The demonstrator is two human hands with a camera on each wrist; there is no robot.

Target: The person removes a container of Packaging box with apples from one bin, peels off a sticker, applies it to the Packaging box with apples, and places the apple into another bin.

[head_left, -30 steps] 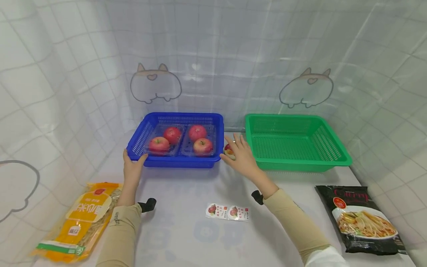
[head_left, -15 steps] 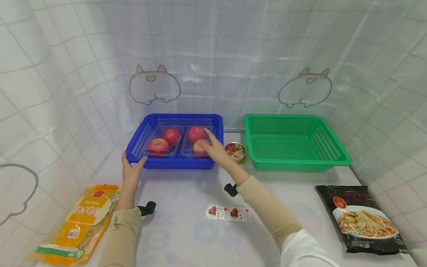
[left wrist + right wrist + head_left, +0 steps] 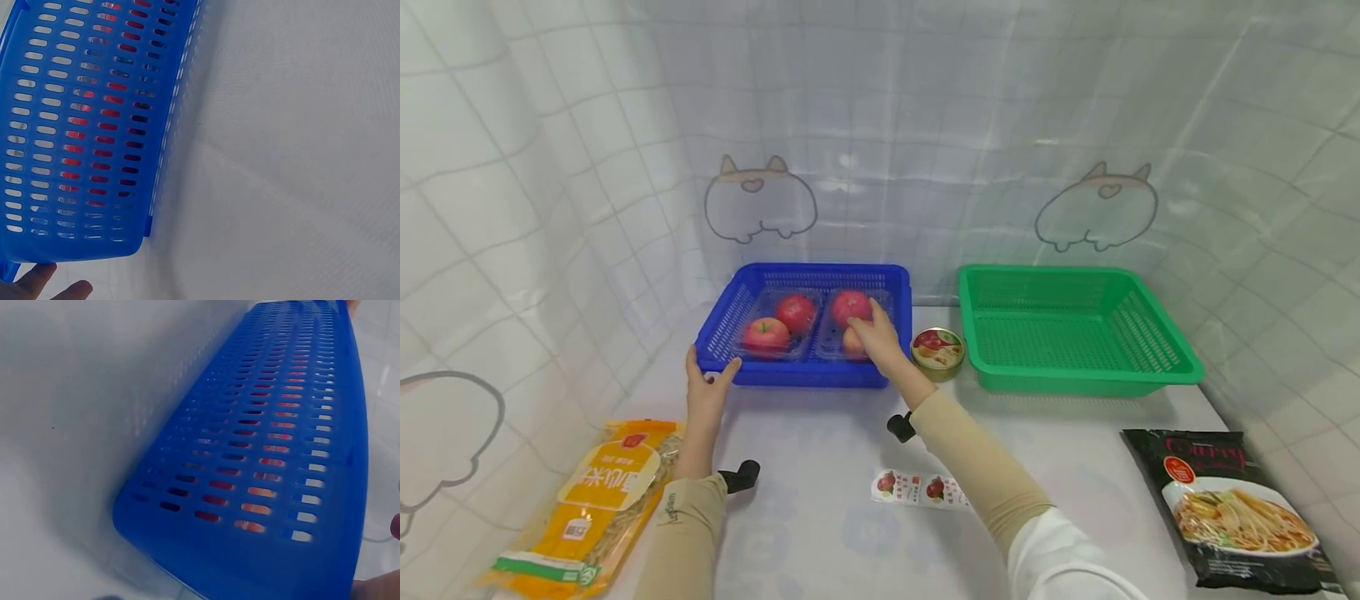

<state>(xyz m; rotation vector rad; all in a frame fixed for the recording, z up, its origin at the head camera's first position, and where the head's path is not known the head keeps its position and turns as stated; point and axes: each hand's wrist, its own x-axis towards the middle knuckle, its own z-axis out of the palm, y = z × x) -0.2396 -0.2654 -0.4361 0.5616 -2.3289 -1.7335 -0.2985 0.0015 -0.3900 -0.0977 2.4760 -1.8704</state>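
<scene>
A blue basket (image 3: pixel 820 377) holds two clear plastic packs of red apples, a left pack (image 3: pixel 775 358) and a right pack (image 3: pixel 827 350). My left hand (image 3: pixel 703 400) holds the basket's front left corner, thumb at the front rim and fingers at the left side. Its fingertips (image 3: pixel 75 291) show beside the basket's end in the left wrist view. My right hand (image 3: pixel 883 346) reaches over the basket's right side onto the right pack. It covers part of the front apple (image 3: pixel 853 343), with thumb and finger apart near the rear apple (image 3: pixel 851 309).
Right of the blue basket stands a round tin (image 3: pixel 937 350), beside a green basket (image 3: pixel 1082 377). A strip of apple stickers (image 3: pixel 917 490) lies on the table (image 3: pixel 820 533). A yellow grain bag (image 3: pixel 598 500) lies at left, a black noodle packet (image 3: pixel 1232 508) at right.
My right hand has moved left from over the tin to over the right apple pack, uncovering the tin. My left hand stays at the basket corner.
</scene>
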